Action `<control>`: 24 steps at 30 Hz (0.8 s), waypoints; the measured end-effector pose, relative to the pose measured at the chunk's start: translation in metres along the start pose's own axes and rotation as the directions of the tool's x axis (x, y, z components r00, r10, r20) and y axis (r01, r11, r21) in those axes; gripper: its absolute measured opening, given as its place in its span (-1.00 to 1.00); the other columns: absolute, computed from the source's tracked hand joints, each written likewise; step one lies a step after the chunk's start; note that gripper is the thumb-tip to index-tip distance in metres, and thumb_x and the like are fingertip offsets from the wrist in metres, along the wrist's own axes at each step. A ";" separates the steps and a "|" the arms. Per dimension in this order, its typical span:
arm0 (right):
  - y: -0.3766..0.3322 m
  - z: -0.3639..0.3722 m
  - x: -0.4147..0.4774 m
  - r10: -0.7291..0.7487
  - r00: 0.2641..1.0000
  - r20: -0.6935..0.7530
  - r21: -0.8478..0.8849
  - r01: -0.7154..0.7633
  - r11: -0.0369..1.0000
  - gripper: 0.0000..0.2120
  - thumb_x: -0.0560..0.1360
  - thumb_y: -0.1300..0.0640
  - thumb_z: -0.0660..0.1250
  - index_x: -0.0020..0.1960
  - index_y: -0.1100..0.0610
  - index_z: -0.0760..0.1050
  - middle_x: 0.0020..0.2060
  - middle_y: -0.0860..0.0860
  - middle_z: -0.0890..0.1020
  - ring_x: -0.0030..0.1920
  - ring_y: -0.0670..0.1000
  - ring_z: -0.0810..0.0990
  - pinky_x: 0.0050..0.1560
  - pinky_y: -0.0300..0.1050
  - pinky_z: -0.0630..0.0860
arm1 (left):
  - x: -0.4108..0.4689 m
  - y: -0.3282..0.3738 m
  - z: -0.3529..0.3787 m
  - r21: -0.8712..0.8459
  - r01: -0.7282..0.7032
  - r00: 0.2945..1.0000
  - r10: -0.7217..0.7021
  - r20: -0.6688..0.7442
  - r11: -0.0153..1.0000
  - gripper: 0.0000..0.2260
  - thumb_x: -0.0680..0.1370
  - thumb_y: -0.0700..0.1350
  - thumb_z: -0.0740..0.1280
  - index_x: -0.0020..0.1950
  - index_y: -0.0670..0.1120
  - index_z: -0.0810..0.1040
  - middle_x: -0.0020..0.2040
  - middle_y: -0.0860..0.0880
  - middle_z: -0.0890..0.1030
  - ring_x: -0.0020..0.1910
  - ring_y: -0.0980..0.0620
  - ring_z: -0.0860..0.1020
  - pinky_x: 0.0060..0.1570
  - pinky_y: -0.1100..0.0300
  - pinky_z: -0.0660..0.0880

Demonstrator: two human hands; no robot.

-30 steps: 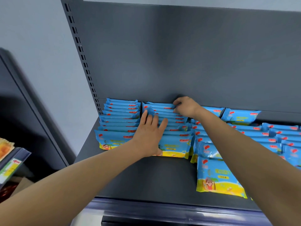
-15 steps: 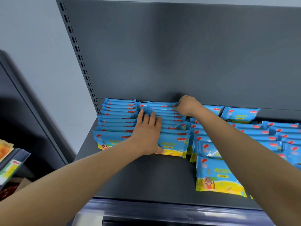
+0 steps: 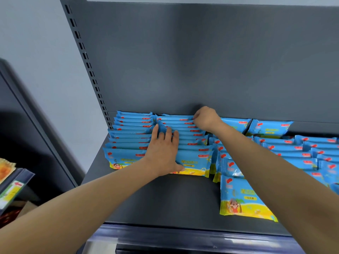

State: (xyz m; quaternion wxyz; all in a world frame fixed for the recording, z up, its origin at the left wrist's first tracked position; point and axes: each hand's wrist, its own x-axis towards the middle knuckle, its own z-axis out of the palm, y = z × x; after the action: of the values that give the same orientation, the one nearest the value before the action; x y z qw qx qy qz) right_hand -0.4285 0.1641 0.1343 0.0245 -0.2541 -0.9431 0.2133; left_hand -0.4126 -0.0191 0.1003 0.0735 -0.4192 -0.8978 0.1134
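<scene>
A: What was around?
B: The outer row (image 3: 130, 136) touched it on the left. Messier rows (image 3: 293, 149) sat to the right, under the right forearm. One loose packet (image 3: 240, 197) lay flat near the front.
A: And the worked row?
B: The second row (image 3: 192, 142) stood back-left on the shelf: overlapped blue packets, red logos, yellow base. The left hand (image 3: 163, 153) lay flat on it with straight fingers. The right hand (image 3: 206, 118) curled onto its rear packets.
A: Setting?
B: Dark grey shelf (image 3: 156, 197), matching back panel (image 3: 201, 61), slotted upright (image 3: 86, 57), pale wall (image 3: 36, 52).

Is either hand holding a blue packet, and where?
The right hand seems to pinch a back packet by its right end; the left hand only presses flat on the row.
</scene>
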 end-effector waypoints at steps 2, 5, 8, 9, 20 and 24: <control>-0.006 0.000 0.001 -0.068 0.992 -0.105 0.028 0.071 0.997 -0.74 0.49 0.31 0.21 0.13 0.21 0.58 0.08 0.14 0.63 0.09 0.15 0.59 0.11 -0.06 0.54 | 0.000 -0.001 0.002 -0.016 -0.003 1.000 0.003 -0.001 1.000 -0.02 0.37 0.44 0.17 0.52 -0.18 -0.10 0.50 -0.23 0.05 0.43 -0.19 0.20 0.43 -0.16 -0.22; -0.017 0.004 0.004 -0.210 0.977 -0.042 -0.037 0.209 0.977 -0.76 0.51 0.23 0.26 0.12 0.10 0.59 0.12 0.07 0.62 0.13 0.12 0.56 0.16 -0.05 0.51 | 0.000 -0.003 0.003 -0.033 -0.014 1.000 0.014 -0.004 0.999 -0.01 0.37 0.44 0.17 0.52 -0.17 -0.10 0.50 -0.24 0.03 0.43 -0.18 0.20 0.44 -0.14 -0.17; -0.024 0.011 0.006 -0.222 0.975 0.004 -0.150 0.220 0.964 -0.79 0.53 0.17 0.29 0.14 0.09 0.58 0.14 0.08 0.60 0.13 0.14 0.56 0.12 -0.06 0.52 | 0.000 -0.004 0.004 -0.034 -0.022 1.000 0.022 0.000 0.999 -0.01 0.37 0.44 0.17 0.52 -0.17 -0.12 0.51 -0.23 0.00 0.45 -0.17 0.17 0.44 -0.13 -0.18; -0.025 0.012 0.008 -0.212 0.977 -0.015 -0.168 0.207 0.964 -0.79 0.53 0.17 0.29 0.15 0.12 0.57 0.14 0.11 0.60 0.13 0.16 0.56 0.10 -0.05 0.52 | 0.000 -0.005 0.004 -0.033 -0.022 1.000 0.022 -0.005 0.999 -0.01 0.38 0.44 0.17 0.52 -0.17 -0.13 0.51 -0.23 0.00 0.45 -0.17 0.17 0.44 -0.13 -0.19; -0.029 0.013 0.007 -0.239 0.968 -0.075 -0.398 0.191 0.897 -0.79 0.49 0.32 0.28 0.13 0.22 0.50 0.08 0.17 0.58 0.13 0.19 0.52 0.01 0.01 0.49 | 0.000 -0.005 0.005 -0.023 -0.030 0.999 0.030 -0.021 0.999 -0.02 0.37 0.45 0.15 0.52 -0.16 -0.11 0.51 -0.22 0.02 0.43 -0.15 0.21 0.45 -0.13 -0.19; -0.020 0.012 0.007 -0.222 0.971 -0.089 -0.399 0.170 0.901 -0.77 0.48 0.31 0.27 0.12 0.17 0.53 0.08 0.16 0.55 0.10 0.21 0.52 0.09 0.05 0.51 | 0.000 -0.006 0.006 -0.013 -0.028 0.999 0.027 -0.037 1.000 -0.03 0.38 0.45 0.15 0.52 -0.15 -0.12 0.51 -0.21 0.02 0.45 -0.14 0.19 0.45 -0.13 -0.19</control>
State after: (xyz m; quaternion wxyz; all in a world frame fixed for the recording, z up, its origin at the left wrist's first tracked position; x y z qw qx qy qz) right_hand -0.4460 0.1476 0.1307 0.0576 -0.1711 -0.9836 0.0011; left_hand -0.4180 -0.0234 0.0962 0.0857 -0.4340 -0.8912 0.1004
